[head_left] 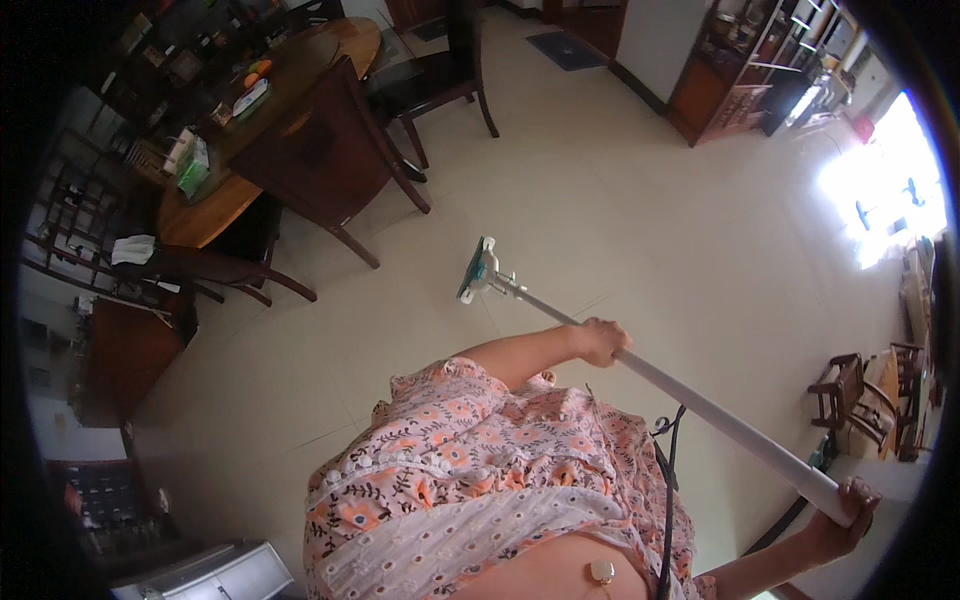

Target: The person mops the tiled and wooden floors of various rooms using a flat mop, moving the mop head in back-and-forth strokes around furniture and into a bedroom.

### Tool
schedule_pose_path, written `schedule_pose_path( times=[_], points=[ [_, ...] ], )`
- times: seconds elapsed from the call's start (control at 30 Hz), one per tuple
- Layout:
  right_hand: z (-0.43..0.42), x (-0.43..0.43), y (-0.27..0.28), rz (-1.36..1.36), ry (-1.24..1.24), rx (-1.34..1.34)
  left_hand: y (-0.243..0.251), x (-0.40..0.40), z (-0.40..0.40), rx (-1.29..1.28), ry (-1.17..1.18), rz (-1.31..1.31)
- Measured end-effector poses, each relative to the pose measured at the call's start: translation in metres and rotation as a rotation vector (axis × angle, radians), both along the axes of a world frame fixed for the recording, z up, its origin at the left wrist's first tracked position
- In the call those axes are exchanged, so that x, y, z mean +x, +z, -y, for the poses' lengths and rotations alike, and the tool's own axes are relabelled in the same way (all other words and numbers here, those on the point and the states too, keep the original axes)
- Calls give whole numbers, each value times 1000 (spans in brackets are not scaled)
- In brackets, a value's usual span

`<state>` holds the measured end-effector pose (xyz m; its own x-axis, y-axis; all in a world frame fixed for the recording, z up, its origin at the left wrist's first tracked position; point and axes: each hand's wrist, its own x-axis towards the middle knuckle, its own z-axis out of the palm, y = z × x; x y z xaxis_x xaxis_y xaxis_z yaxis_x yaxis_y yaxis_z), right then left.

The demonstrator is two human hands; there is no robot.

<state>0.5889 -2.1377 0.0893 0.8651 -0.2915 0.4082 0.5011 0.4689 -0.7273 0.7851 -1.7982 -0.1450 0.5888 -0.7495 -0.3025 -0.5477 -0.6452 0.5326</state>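
Observation:
A long-handled mop with a pale grey pole (720,412) runs slantwise in front of me. My left hand (602,342) is wrapped around the pole partway down. At the pole's upper end, far to the lower right, my right hand (851,517) holds the thick section. The mop head (478,271), white with a teal edge, is at the far end over the tiled floor (570,210). Whether it presses on the tiles or is slightly raised, I cannot tell. A dark cord (670,480) hangs at the right side of my floral dress (480,450).
Dark wooden chairs (319,161) stand around a wooden dining table (206,217) to the upper left, bearing fruit and a green packet (193,172). A shelf cabinet (712,105) is at the upper right, a dark doormat (568,50) beyond. Small wooden stools (840,390) stand at right.

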Motion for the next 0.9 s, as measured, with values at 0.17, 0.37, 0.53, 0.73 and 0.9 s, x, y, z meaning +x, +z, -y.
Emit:
schedule_pose_path(
  times=[0.17,0.37,0.53,0.73,0.9],
  points=[
    [-53,102,-20,-164,-218,95,-14,100,-36,111,113,44],
    [-179,185,-55,-372,-188,-77,-53,171,-135,173,352,124],
    [-240,247,-25,-510,-243,-82,-90,192,-171,272,534,-45],
    [-197,340,37,-494,-196,-198,-50,236,-117,59,456,-86],
    [-181,416,107,-326,-141,-266,7,304,-87,-125,388,-118]
  ],
)
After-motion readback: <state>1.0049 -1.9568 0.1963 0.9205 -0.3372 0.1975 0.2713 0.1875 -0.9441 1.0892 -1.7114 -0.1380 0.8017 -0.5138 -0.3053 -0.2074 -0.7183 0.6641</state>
